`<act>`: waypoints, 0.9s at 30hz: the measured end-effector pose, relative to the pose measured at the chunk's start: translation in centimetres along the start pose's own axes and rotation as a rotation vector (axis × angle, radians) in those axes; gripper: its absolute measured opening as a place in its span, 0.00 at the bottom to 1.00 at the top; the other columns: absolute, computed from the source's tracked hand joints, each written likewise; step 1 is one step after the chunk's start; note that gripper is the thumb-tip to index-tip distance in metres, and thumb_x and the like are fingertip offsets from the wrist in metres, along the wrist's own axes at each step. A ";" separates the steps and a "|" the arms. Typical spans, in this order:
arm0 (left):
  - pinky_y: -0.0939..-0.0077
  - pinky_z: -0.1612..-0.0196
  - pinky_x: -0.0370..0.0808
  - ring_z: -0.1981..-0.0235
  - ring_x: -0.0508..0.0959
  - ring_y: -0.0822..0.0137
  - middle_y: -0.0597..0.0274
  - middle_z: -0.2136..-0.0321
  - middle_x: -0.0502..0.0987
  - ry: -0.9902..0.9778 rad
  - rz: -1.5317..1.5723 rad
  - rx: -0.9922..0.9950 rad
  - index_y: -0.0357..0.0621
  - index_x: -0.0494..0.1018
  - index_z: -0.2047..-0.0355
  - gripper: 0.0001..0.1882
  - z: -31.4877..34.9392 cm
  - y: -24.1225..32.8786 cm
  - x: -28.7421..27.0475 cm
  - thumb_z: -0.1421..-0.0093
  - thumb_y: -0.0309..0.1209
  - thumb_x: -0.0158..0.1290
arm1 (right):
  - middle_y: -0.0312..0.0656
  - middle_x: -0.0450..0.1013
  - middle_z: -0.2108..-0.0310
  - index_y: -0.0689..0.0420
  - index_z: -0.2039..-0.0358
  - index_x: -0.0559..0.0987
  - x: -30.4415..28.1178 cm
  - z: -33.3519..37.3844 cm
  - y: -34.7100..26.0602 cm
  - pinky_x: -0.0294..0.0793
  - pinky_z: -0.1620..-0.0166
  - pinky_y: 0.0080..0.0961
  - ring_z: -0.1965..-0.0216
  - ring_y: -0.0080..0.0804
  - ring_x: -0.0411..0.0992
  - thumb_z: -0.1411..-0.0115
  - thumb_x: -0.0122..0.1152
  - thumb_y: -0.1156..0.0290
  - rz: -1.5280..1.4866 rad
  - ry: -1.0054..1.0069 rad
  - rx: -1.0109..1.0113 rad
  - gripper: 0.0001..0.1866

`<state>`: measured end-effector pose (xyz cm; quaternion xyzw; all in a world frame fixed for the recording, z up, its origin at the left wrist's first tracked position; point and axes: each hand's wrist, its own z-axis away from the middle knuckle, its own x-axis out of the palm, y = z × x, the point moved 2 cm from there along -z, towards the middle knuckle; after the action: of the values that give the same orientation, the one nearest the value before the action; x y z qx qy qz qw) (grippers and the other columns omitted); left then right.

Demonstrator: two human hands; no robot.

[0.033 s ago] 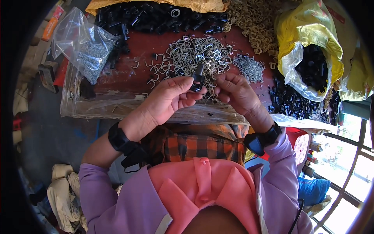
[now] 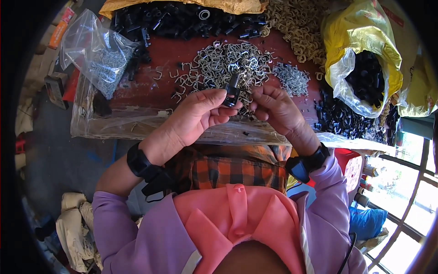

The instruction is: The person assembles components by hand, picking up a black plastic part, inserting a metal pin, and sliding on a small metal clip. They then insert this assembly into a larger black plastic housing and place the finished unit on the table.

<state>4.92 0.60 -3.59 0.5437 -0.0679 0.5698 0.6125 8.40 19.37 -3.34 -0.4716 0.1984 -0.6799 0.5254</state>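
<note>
My left hand (image 2: 199, 112) pinches a small black part (image 2: 232, 95) between thumb and fingers; a narrow stem sticks up from its top. Just to the right, my right hand (image 2: 277, 106) is closed in a pinch, its thumb and forefinger pressed together. Whatever those fingertips hold is too small to make out. The two hands are apart, above the near edge of a dark red tabletop (image 2: 169, 51). Right behind them spreads a heap of U-shaped metal pieces (image 2: 223, 64). A smaller pile of tiny silvery pieces (image 2: 292, 80) lies right of that heap.
Black parts (image 2: 182, 23) are piled along the back, beside brownish ring-like pieces (image 2: 299, 29). A clear bag (image 2: 107, 64) of small grey pieces stands at left. At right are a yellow bag (image 2: 388, 41) holding black parts and loose small black pieces (image 2: 342, 116).
</note>
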 end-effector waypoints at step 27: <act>0.75 0.56 0.68 0.61 0.71 0.66 0.55 0.65 0.71 -0.136 0.041 0.115 0.39 0.67 0.64 0.12 -0.7 -0.5 1.7 0.43 0.33 0.42 | 0.34 0.68 0.76 0.60 0.69 0.69 0.1 1.9 1.1 0.62 0.75 0.10 0.79 0.14 0.62 0.46 0.49 0.73 0.263 -0.044 -0.309 0.05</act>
<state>5.51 2.30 -2.91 0.6139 -0.0876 0.5468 0.5626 10.60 19.28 -3.25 -0.5314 0.3487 -0.5562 0.5354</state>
